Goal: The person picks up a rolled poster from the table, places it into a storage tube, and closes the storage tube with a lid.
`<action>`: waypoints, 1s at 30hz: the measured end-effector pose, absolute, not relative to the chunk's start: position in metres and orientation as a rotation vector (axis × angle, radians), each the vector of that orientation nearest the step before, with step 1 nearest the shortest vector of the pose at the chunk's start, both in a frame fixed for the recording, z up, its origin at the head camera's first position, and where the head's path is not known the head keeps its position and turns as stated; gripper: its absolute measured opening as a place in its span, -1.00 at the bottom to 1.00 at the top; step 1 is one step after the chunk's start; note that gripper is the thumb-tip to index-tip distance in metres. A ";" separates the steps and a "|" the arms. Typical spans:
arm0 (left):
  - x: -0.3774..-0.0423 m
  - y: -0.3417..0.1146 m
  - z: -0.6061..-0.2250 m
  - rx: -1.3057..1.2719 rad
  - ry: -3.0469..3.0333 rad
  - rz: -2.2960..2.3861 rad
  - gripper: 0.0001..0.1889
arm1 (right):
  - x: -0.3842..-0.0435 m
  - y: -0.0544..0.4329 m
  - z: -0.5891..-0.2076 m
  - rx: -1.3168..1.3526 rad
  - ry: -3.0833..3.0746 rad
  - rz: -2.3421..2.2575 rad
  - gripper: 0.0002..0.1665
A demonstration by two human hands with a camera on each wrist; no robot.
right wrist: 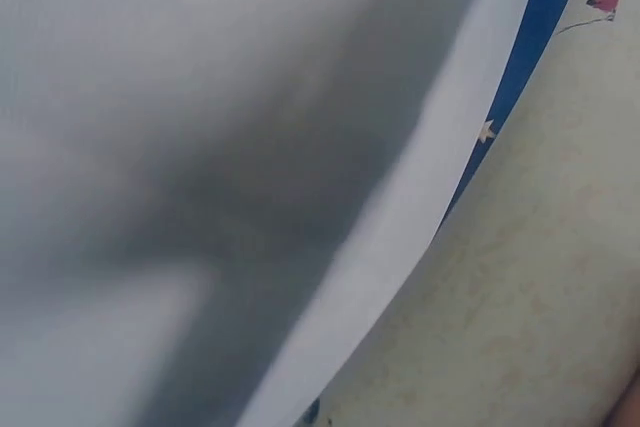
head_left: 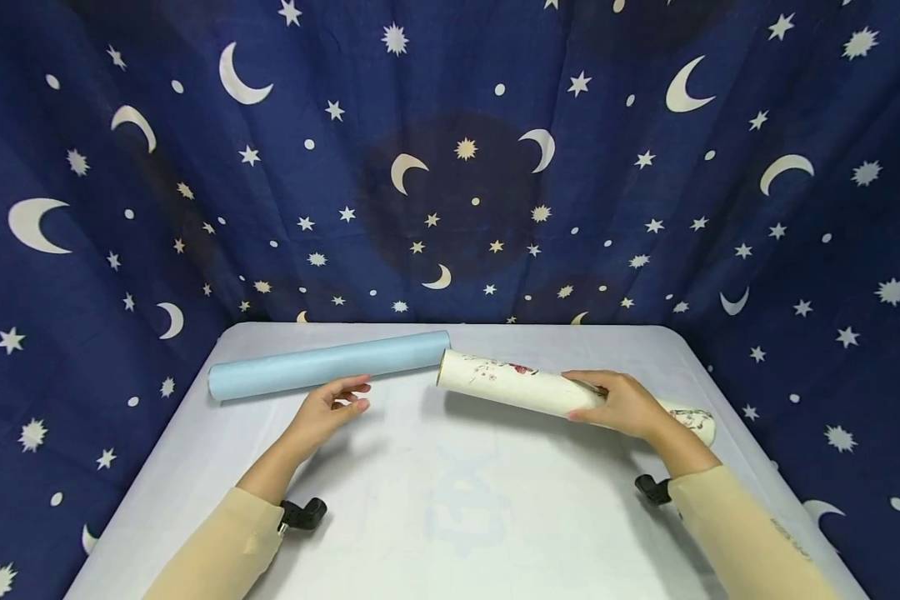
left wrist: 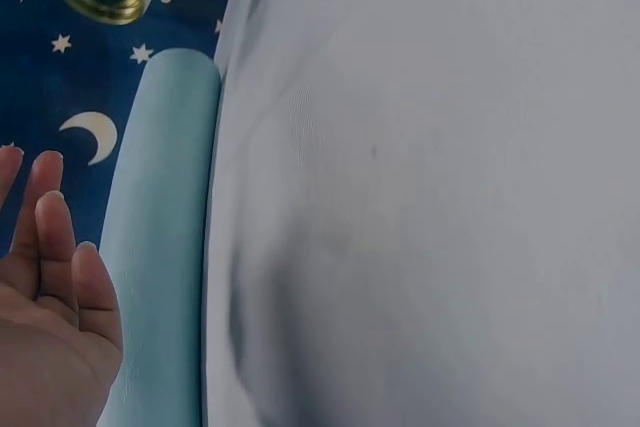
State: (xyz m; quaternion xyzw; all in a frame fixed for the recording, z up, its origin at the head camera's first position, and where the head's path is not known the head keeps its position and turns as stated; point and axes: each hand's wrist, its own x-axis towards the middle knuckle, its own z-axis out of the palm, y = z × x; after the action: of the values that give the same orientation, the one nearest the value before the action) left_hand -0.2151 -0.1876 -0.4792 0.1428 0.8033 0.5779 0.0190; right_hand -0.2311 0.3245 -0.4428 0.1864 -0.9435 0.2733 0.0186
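My right hand [head_left: 624, 406] grips a cream tube [head_left: 506, 385] with a printed flower pattern, thumb on the near side and fingers over the far side. A shadow falls on the table below the tube, which slants with its left end farther back. That end shows a gold-coloured rim around a dark recess in the left wrist view. A light blue tube [head_left: 330, 369] lies along the back left of the table. Just in front of it, my left hand [head_left: 326, 419] hovers with loosely bent fingers and nothing in them. Cream surface [right wrist: 500, 277] fills the right of the right wrist view.
The table [head_left: 450, 500] has a white cover and rounded back corners. A dark blue curtain [head_left: 465, 208] with moons and stars hangs behind it and along both sides. Black wrist camera mounts [head_left: 303, 514] stick out from both sleeves.
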 end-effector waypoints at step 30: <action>-0.209 -0.245 -0.483 0.419 2.831 1.482 -0.50 | -0.278 0.369 -0.454 0.414 -3.058 0.659 -0.06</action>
State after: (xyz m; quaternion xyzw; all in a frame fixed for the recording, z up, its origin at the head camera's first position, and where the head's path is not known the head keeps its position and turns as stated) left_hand -0.2094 -0.2451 -0.4825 0.1300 0.8776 0.4596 -0.0406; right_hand -0.2781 0.3687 -0.4535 0.1313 -0.9691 0.2087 -0.0070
